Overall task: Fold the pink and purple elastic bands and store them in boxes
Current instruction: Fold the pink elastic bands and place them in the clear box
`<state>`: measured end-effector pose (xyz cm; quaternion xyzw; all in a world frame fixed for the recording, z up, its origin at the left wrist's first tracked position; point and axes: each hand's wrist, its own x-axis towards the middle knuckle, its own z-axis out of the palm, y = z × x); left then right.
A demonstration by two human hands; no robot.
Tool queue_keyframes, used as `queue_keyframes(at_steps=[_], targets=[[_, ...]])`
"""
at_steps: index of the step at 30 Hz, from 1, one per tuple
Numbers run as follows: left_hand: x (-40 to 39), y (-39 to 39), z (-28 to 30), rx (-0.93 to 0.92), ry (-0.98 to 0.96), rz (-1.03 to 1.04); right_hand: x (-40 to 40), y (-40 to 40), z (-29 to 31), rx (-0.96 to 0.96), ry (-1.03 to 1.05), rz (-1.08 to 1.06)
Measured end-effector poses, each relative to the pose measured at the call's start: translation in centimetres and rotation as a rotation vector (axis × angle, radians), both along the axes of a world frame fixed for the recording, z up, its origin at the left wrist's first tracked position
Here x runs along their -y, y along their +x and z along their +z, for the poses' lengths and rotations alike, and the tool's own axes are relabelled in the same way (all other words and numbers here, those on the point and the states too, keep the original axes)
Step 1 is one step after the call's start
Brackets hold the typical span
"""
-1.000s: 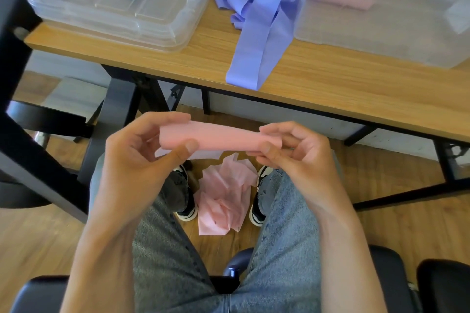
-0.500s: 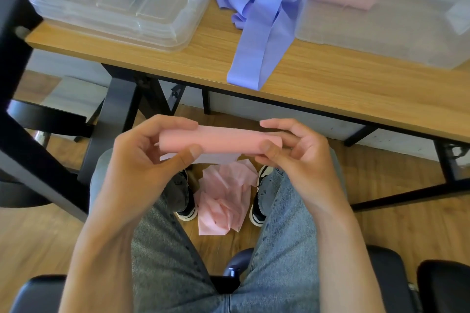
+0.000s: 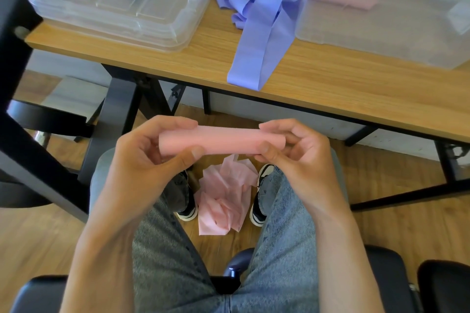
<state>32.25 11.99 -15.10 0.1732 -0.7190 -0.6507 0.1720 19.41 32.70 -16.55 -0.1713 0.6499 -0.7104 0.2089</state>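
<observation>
Fingers (image 3: 193, 154) of the left hand (image 3: 142, 168) and the right hand (image 3: 302, 160) are clamped on opposite ends of a folded pink band (image 3: 221, 140), held level above the person's knees, short of the surface (image 3: 330, 89). Soft, light and springy by the look of it, the band seems best pinched at its ends to keep the folds. Beyond it, a purple band (image 3: 256, 33) lies loose on the surface between two clear boxes (image 3: 381, 33); below it, its unfolded tail (image 3: 223, 198) pools on the floor. Both boxes are cut off at the frame edge.
</observation>
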Motion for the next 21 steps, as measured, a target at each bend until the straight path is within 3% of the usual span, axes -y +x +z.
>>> queue_keyframes(at_steps=[4,10,15,21], targets=[[-0.18,-0.11,-0.26,0.029,0.087,-0.008,-0.14,-0.05,0.0,-0.023,-0.006,-0.014],[0.0,-0.06,-0.2,0.023,-0.025,-0.016,-0.21,-0.04,0.16,0.016,-0.016,0.019],[-0.49,-0.17,-0.27,0.092,0.131,-0.032,-0.2,-0.05,0.04,-0.028,-0.019,-0.021],[-0.34,0.01,0.09,0.06,-0.032,-0.043,-0.31,0.01,0.13,0.018,0.004,0.046]])
